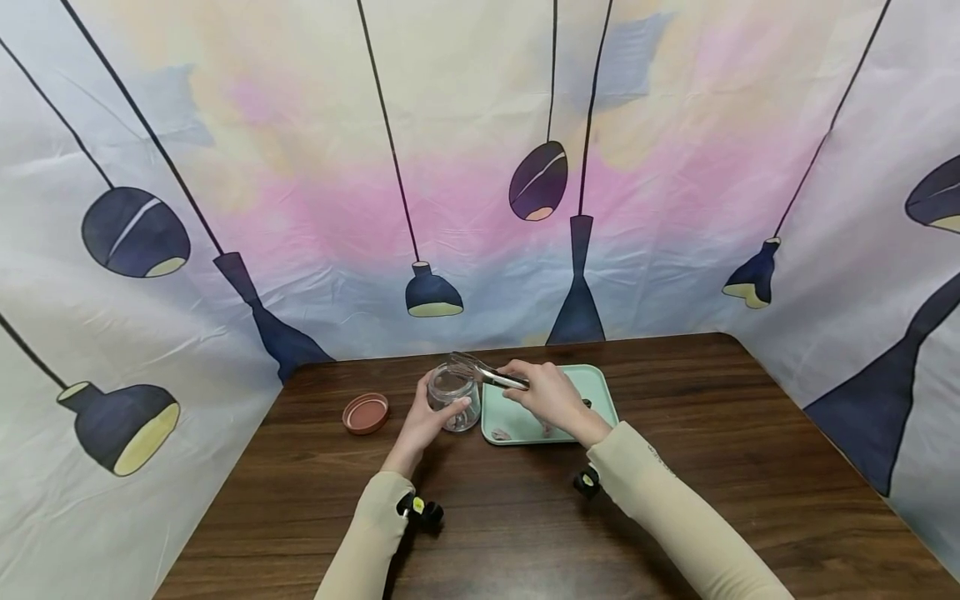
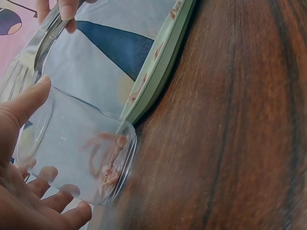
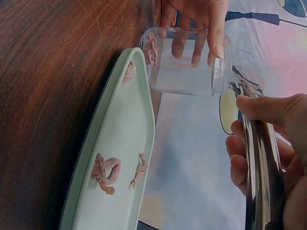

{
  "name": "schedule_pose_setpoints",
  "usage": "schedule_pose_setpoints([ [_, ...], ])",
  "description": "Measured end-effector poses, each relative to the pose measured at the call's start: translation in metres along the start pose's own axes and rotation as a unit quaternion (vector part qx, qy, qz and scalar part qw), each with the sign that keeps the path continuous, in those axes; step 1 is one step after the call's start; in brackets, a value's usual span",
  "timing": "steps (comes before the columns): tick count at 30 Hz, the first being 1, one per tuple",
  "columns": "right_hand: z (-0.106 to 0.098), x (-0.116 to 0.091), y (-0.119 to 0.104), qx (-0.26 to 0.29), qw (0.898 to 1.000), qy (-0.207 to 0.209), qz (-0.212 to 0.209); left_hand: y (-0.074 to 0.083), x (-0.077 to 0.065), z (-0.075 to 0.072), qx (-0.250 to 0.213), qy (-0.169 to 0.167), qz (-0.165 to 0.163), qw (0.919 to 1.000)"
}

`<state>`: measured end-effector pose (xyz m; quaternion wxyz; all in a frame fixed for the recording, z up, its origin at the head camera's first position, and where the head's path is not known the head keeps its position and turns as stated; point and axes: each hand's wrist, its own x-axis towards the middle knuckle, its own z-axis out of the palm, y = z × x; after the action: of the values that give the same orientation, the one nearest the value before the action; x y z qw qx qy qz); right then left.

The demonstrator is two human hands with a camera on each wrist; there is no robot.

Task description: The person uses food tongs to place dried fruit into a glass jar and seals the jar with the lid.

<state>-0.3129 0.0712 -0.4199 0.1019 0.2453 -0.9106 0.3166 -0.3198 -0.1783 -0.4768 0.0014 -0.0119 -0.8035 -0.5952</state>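
My left hand (image 1: 422, 423) grips a clear jar (image 1: 454, 385) round its side, thumb on the near face and fingers on the far side. Pinkish-brown dried, shrivelled strips (image 2: 111, 172) lie at the jar's bottom. Metal food tongs (image 1: 501, 378) are held in my right hand (image 1: 550, 395), and their pronged tips are at the jar's mouth. No strip can be made out between the prongs. A pale green tray (image 1: 597, 387) stands just right of the jar, and more curled strips (image 3: 111, 173) lie on it. My right forearm and hand hide part of the tray.
A reddish-brown round lid (image 1: 366, 414) lies on the dark wooden table (image 1: 480, 533), left of my left hand. A printed cloth with lamp pictures (image 1: 480, 208) hangs behind the table's far edge.
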Motion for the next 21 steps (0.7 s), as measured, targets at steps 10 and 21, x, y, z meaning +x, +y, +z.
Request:
schedule_pose_setpoints([
  [10, -0.0004, -0.0042, 0.0011, -0.015, 1.0, -0.012, 0.012, 0.0003, -0.0014, -0.0007, 0.003, -0.001, -0.001, 1.0],
  [21, -0.0027, -0.0057, 0.0011, -0.03, 0.999, 0.0, 0.016, 0.0002, -0.0012, -0.0003, 0.006, -0.002, 0.002, 1.0],
])
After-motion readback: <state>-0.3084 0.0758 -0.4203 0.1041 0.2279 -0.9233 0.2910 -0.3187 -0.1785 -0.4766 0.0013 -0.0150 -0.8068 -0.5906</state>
